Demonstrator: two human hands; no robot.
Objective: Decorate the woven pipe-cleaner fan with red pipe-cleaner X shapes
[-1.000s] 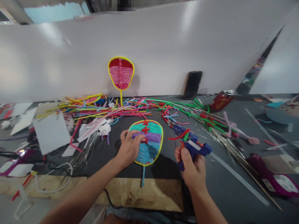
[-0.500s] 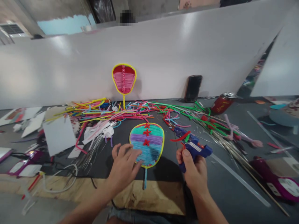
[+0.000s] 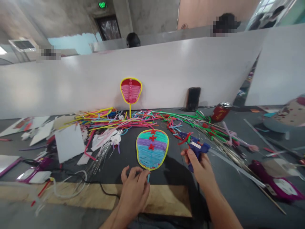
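A fan-shaped pipe-cleaner piece (image 3: 152, 159) lies flat on the dark tabletop. It has a yellow rim, teal, purple and blue bands, and red knots (image 3: 151, 147) down its upper middle. My left hand (image 3: 135, 186) is at its lower end, fingers curled round the short blue handle (image 3: 148, 178) and partly hiding it. My right hand (image 3: 199, 163) grips a blue glue gun (image 3: 199, 147) to the right of the fan, its nozzle pointing left and away from me. Red and green pipe-cleaner bits (image 3: 185, 138) show beside the nozzle; I cannot tell whether they touch it.
A pink fan with a yellow rim (image 3: 131, 90) stands against the white partition (image 3: 95, 79). Loose pipe cleaners (image 3: 124, 122) spread along the back. A phone (image 3: 193, 99), a red can (image 3: 221, 112), white card (image 3: 69, 143), a cable (image 3: 106, 190) and a purple device (image 3: 278, 184) lie around.
My left hand has moved down from the fan's lower left face to its handle. The glue gun stays in my right hand. The view has tilted up.
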